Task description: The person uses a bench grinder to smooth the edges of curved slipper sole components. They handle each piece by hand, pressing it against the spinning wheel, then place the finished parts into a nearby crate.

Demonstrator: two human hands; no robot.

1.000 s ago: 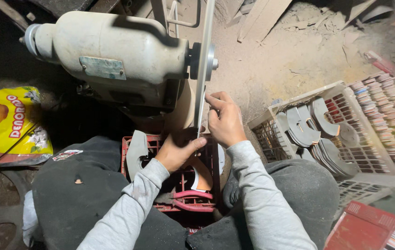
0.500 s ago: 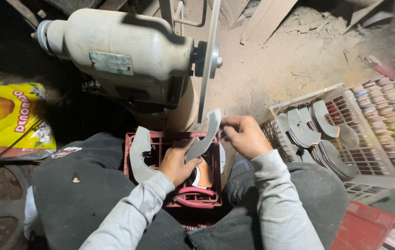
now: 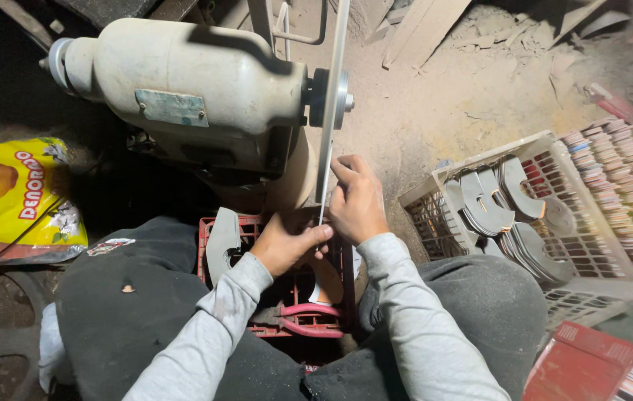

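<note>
Pressing in from both sides, the hands are brought together at the lower end of a narrow belt (image 3: pixel 329 134) that is driven by a cream motor (image 3: pixel 183 96). The left hand (image 3: pixel 287 241) is closed, its fingertips pinched right at the belt's edge; the right hand (image 3: pixel 357 200) is curled just beside it, thumb and fingers raised along the belt. Whether a piece is clamped between them cannot be told, since the spot is hidden by the fingers. Below the hands, a red crate (image 3: pixel 287 312) is wedged between the knees, with a pale curved sole piece (image 3: pixel 221 241) leaned at its left rim. To the right, a grey crate (image 3: pixel 554 223) is filled with similar grey pieces, and coloured stacks (image 3: pixel 621 186) are lined up beyond it. A yellow bag (image 3: pixel 12 197) is seen at far left.
</note>
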